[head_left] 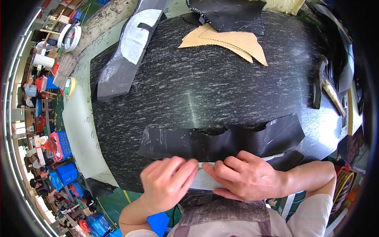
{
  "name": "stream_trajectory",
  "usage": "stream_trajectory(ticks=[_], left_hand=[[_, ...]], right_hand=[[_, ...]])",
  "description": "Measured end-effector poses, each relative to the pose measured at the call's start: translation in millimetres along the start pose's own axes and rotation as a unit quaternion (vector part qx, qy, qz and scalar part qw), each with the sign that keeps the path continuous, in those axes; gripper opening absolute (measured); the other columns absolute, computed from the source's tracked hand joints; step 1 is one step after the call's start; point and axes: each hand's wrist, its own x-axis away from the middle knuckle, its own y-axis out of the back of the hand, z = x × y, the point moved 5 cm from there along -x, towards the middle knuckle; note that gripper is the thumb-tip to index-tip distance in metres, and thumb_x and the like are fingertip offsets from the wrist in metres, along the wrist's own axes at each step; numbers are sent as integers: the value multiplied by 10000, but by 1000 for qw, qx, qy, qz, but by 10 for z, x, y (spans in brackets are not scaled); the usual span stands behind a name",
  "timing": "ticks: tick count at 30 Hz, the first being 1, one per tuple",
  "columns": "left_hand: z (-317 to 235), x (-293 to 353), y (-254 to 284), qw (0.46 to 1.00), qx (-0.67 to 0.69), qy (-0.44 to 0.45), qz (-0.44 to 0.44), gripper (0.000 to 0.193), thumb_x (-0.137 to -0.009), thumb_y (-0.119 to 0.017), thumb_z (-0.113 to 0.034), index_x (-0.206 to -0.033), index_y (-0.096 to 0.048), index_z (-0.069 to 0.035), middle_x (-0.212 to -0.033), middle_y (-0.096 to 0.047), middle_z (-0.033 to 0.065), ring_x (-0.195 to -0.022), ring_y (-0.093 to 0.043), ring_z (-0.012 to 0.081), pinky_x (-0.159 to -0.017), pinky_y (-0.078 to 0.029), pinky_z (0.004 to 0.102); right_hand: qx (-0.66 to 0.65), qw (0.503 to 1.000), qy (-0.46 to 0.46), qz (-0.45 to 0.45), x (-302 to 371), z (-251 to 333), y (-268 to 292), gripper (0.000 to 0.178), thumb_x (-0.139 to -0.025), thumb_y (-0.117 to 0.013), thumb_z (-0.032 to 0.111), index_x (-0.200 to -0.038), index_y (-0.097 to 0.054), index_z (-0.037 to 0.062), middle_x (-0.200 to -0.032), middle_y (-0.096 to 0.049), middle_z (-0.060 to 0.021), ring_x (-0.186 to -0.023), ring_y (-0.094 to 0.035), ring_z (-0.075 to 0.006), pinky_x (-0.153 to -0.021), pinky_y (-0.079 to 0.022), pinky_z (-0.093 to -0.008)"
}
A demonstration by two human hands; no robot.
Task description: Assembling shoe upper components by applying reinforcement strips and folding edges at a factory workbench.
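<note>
At the table's near edge lies a black leather-like piece, with a notched upper edge and a pale grey-white lower part. My left hand, slightly blurred, has its fingers closed together by the seam between dark and pale parts. Whatever those fingertips pinch is hidden. Beside it, my right hand grips the piece, its fingers curled on the seam and its thumb lower on the pale part. A thin white strip shows along the seam right of that hand.
Tan toothed-edge pieces and black sheet material lie at the far side of the dark stone tabletop. A long grey-black piece with a white patch is far left. A hammer-like tool rests at right.
</note>
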Motion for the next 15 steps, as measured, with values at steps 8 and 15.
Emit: stream_trajectory(ticks=[8, 15], left_hand=[[376, 150, 97, 984, 138, 55, -103, 176, -723, -812, -39, -858, -710, -86, -785, -676, 35, -637, -624, 222, -562, -460, 349], [411, 147, 316, 991, 49, 50, -118, 360, -660, -872, -179, -978, -726, -93, -953, -610, 84, -812, -579, 254, -719, -482, 357]], right_hand=[[27, 999, 3, -21, 20, -2, -44, 571, -848, -673, 428, -1275, -641, 51, -1038, -518, -20, -792, -540, -113, -674, -440, -276], [9, 999, -16, -35, 186, -1, -15, 649, -828, -702, 424, -1340, -575, 45, -1182, -559, -67, -887, -585, -173, -751, -487, -306]])
